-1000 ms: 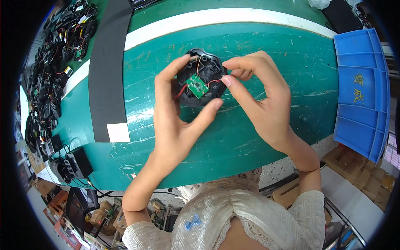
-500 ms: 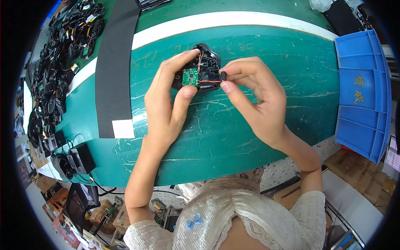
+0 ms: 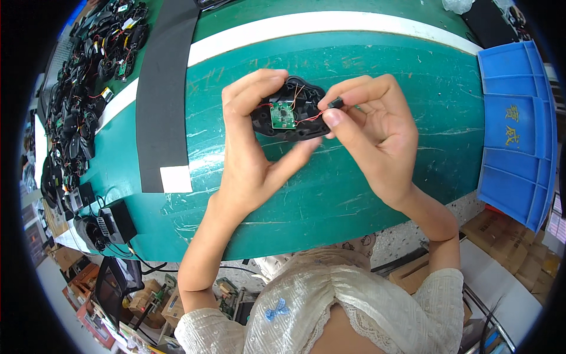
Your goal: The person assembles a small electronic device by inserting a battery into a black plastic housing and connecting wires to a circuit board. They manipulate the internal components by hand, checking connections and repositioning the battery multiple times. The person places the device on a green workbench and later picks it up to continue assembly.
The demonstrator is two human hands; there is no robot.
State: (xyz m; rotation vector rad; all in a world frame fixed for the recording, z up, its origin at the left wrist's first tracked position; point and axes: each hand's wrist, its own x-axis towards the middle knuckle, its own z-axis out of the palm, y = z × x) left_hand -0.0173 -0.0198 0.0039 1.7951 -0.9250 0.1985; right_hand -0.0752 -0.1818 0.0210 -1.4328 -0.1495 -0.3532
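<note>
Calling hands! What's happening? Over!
Left hand holding black shell, green circuit board inside. Right hand pinching small black part. Nothing seen blocking either hand.

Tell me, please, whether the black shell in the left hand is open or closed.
It is open: the black shell in the left hand shows its inside, with the green circuit board and red wires exposed.

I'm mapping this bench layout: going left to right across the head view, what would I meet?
Heap of wired black devices, black strip, green circuit board in the black shell, small black part in the right grip, blue bin.
</note>
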